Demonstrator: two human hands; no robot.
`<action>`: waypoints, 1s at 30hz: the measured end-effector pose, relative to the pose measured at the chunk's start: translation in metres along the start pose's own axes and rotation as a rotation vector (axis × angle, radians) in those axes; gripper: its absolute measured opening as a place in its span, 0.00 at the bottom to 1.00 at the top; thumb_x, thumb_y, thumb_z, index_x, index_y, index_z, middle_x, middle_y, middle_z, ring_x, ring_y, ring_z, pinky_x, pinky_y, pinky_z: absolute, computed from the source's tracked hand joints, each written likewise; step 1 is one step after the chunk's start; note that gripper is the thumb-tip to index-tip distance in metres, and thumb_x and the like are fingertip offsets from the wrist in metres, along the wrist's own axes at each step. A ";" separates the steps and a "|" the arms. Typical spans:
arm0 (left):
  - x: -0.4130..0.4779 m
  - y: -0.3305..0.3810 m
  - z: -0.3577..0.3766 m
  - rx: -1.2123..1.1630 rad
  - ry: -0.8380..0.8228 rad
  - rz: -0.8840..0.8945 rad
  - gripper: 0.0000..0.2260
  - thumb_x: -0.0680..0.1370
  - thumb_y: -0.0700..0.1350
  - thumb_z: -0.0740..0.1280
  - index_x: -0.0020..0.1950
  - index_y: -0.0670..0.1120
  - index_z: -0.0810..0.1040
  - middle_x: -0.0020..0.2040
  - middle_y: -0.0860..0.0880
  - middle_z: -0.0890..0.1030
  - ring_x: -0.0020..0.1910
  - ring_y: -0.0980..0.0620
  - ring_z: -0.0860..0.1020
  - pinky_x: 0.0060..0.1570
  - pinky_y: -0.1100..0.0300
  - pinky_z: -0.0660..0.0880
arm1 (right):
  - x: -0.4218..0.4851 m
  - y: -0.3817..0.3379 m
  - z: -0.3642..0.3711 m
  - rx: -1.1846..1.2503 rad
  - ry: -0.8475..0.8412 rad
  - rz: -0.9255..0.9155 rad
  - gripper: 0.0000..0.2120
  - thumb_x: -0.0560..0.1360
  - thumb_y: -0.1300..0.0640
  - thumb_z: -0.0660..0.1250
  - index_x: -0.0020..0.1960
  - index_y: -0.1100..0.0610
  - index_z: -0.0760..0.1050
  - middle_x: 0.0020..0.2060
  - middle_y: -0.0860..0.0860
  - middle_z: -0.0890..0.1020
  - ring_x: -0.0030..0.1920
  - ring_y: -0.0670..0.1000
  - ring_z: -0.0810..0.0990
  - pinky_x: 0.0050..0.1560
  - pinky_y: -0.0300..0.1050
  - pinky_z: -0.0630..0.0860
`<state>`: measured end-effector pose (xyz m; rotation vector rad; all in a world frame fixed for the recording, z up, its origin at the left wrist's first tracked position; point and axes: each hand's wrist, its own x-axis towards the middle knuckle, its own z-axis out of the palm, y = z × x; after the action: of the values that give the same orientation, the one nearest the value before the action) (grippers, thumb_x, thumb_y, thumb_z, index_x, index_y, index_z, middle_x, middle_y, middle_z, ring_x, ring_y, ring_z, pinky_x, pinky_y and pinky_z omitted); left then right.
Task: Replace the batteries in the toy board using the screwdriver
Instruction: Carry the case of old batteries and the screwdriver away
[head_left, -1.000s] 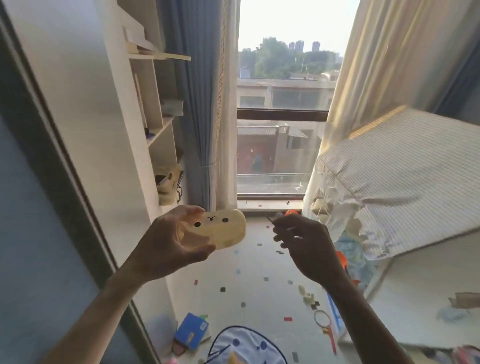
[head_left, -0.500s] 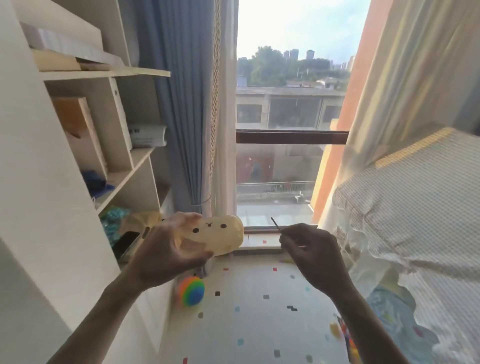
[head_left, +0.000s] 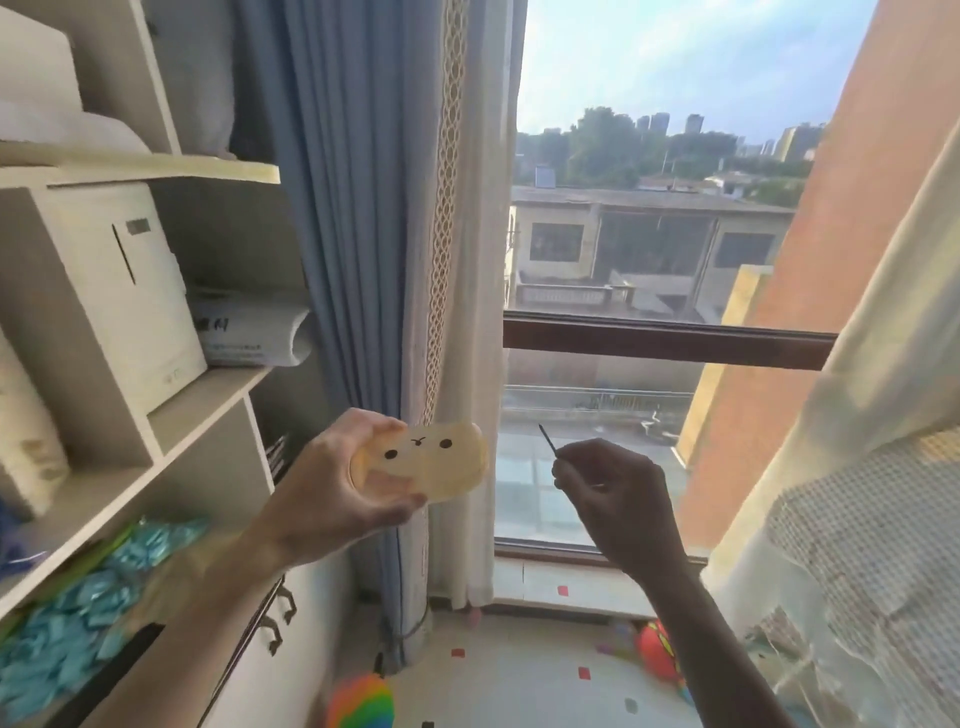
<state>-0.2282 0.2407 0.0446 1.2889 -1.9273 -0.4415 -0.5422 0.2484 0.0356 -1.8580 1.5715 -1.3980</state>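
Observation:
The toy board (head_left: 431, 462) is a small cream-yellow oval with two black dot eyes and a tiny mouth. My left hand (head_left: 332, 493) grips its left end and holds it up in front of the curtain, face toward me. To its right, apart from the board, my right hand (head_left: 618, 499) pinches a thin screwdriver (head_left: 548, 440), whose dark tip sticks up and to the left out of my fingers. The handle is hidden inside my hand.
Wooden shelves (head_left: 208, 400) with boxes and blue packets stand at the left. A blue curtain (head_left: 358, 260) and the window (head_left: 649, 332) are straight ahead, a white mesh cloth (head_left: 872, 545) at the right. A rainbow ball (head_left: 361, 701) and an orange toy (head_left: 657, 649) lie on the floor.
My view has tilted up and moved closer to the window and shelves. Both hands keep their holds, with the board and screwdriver held at about the same distance apart.

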 end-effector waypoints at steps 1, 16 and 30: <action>0.020 -0.009 0.004 0.006 0.007 -0.006 0.33 0.67 0.57 0.85 0.68 0.53 0.78 0.60 0.58 0.80 0.57 0.64 0.79 0.49 0.70 0.80 | 0.022 0.007 0.008 0.004 -0.009 -0.009 0.07 0.74 0.62 0.75 0.44 0.50 0.87 0.36 0.36 0.87 0.40 0.38 0.86 0.44 0.30 0.79; 0.146 -0.173 -0.073 0.285 0.384 -0.365 0.35 0.65 0.66 0.79 0.69 0.58 0.77 0.62 0.62 0.78 0.59 0.63 0.79 0.57 0.62 0.81 | 0.305 -0.001 0.272 0.191 -0.463 -0.297 0.08 0.77 0.61 0.72 0.43 0.49 0.84 0.29 0.36 0.83 0.32 0.35 0.82 0.33 0.25 0.73; 0.136 -0.236 -0.116 0.729 0.490 -1.045 0.32 0.76 0.61 0.75 0.77 0.52 0.73 0.70 0.56 0.73 0.65 0.57 0.76 0.66 0.58 0.76 | 0.353 -0.098 0.530 -0.166 -0.779 -1.032 0.13 0.81 0.53 0.62 0.40 0.47 0.79 0.30 0.44 0.75 0.37 0.49 0.75 0.50 0.49 0.70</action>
<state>-0.0197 0.0317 0.0220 2.5651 -0.8723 0.1405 -0.0827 -0.2030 0.0271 -2.9756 0.3148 -0.5830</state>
